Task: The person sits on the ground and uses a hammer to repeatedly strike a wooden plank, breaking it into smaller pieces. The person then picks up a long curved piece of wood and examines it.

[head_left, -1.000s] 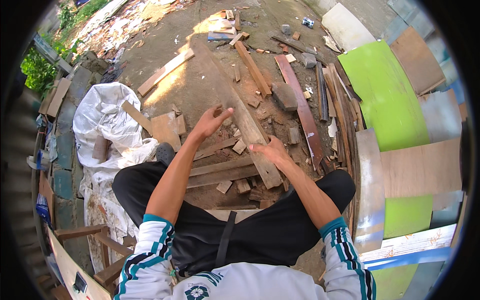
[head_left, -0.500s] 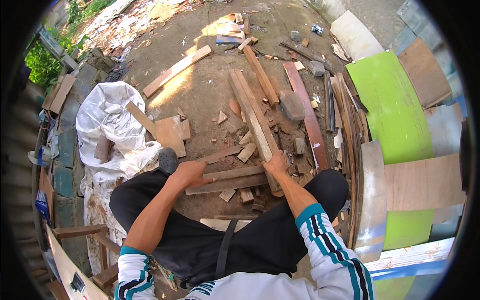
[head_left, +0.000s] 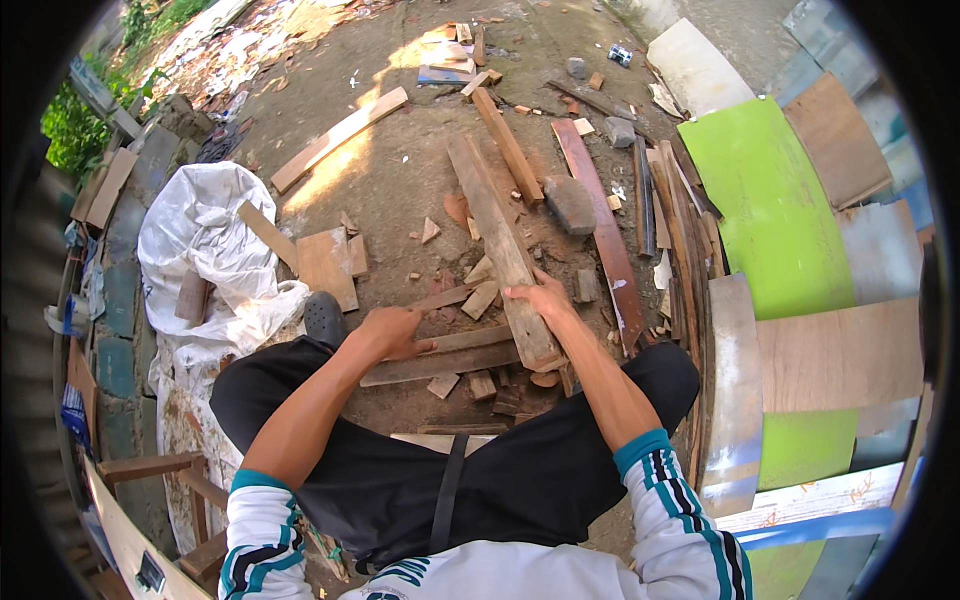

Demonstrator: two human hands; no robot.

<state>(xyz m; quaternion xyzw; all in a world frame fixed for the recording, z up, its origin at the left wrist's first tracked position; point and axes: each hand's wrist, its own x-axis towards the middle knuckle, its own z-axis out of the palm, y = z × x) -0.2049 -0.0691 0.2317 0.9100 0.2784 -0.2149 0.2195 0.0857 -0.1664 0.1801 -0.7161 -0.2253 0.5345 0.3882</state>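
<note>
A long, squared wooden beam [head_left: 497, 235] slants across the ground between my legs, its near end toward me. My right hand [head_left: 543, 301] grips this beam near that end, with the thumb across its upper face and the fingers over the right side. Under the near end lies a shorter, weathered timber [head_left: 450, 358], set crosswise. My left hand [head_left: 393, 332] is at the left part of this timber, thumb and fingers apart; whether it presses on the wood I cannot tell. A thin wooden strip [head_left: 445, 299] lies just beyond the left hand.
A stone block [head_left: 570, 205] and a reddish-brown plank [head_left: 600, 230] lie right of the beam. Wood offcuts [head_left: 480, 299] are scattered around. On the left is a white sack [head_left: 205, 225]; green board [head_left: 775, 215] and other panels lie at right. A lighter plank [head_left: 340, 140] lies farther off.
The long beam has rolled, so one broad face now shows on top. My right hand has shifted farther up along it. The left hand has stayed near the crosswise timber.
</note>
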